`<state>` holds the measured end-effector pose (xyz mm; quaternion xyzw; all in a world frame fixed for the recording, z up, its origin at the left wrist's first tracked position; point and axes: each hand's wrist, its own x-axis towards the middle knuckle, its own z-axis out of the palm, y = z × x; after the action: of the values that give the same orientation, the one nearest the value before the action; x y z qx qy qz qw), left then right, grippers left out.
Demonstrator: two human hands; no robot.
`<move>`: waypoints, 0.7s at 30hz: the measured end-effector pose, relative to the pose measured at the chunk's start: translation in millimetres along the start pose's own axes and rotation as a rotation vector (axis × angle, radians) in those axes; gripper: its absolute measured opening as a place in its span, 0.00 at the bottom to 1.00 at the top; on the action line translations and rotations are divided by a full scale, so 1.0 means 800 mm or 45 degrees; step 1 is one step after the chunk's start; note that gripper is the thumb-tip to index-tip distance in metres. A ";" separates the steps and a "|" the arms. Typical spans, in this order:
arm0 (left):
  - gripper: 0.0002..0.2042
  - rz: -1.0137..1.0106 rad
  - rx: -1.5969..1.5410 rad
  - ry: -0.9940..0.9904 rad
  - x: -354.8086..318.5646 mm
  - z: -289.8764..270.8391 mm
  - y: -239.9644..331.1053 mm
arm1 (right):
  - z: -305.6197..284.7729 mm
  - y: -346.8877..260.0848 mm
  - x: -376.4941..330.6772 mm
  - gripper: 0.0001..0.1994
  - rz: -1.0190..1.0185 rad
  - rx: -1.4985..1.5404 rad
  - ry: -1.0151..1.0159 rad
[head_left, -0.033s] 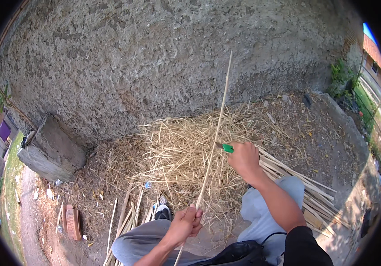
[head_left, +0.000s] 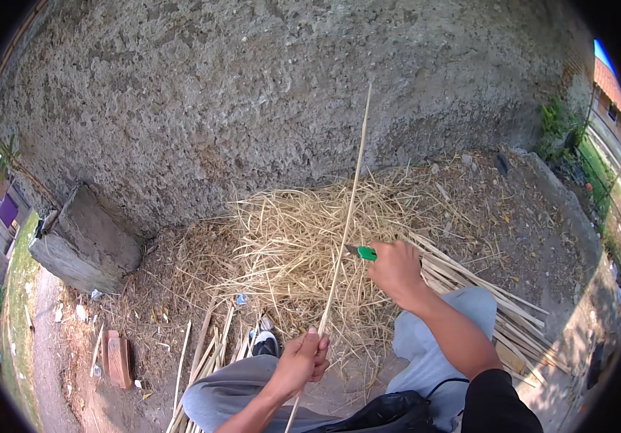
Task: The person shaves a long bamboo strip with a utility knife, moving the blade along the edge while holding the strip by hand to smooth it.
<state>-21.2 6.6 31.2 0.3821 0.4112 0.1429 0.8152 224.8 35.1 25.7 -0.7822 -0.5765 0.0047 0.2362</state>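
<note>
Between my knees, my left hand (head_left: 302, 361) is closed around the lower part of a long, thin pale strip (head_left: 354, 186), which looks like bamboo. Its narrow tip points up and away, in front of the wall. My right hand (head_left: 397, 270) grips a green-handled utility knife (head_left: 366, 253). The knife's dark blade meets or nearly meets the strip around its middle; exact contact is too small to tell. Beneath them spreads a heap of pale shavings (head_left: 281, 245).
A rough grey wall (head_left: 267, 94) rises behind the heap. Cut strips (head_left: 462, 278) lie by my right knee, more strips (head_left: 213, 346) by my left. At left are a concrete block (head_left: 94, 245) and a reddish-brown block (head_left: 117, 361). A low concrete edge (head_left: 566, 195) runs along the right.
My right hand and the knife have shifted slightly down and left along the strip. The strip's upper end has swung a little to the left. My left hand stays nearly in place.
</note>
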 end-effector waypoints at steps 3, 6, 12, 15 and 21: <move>0.17 0.062 -0.052 0.036 0.015 -0.001 -0.001 | 0.007 -0.021 -0.039 0.05 -0.127 -0.006 -0.085; 0.17 0.079 -0.080 0.062 0.025 0.001 -0.003 | 0.017 -0.024 -0.046 0.05 -0.282 -0.041 -0.056; 0.19 0.547 0.562 0.303 0.048 -0.008 -0.045 | 0.025 -0.033 -0.042 0.05 -0.297 -0.139 -0.086; 0.20 0.653 0.729 0.356 0.047 -0.010 -0.048 | 0.040 -0.026 -0.039 0.05 -0.303 -0.132 0.010; 0.20 0.462 0.596 0.308 0.030 0.003 -0.040 | 0.054 -0.015 -0.019 0.07 -0.307 -0.117 0.093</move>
<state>-7.0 -3.4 -5.1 0.6065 0.4520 0.2318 0.6116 196.6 39.5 -12.0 -0.7170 -0.6569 -0.0787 0.2197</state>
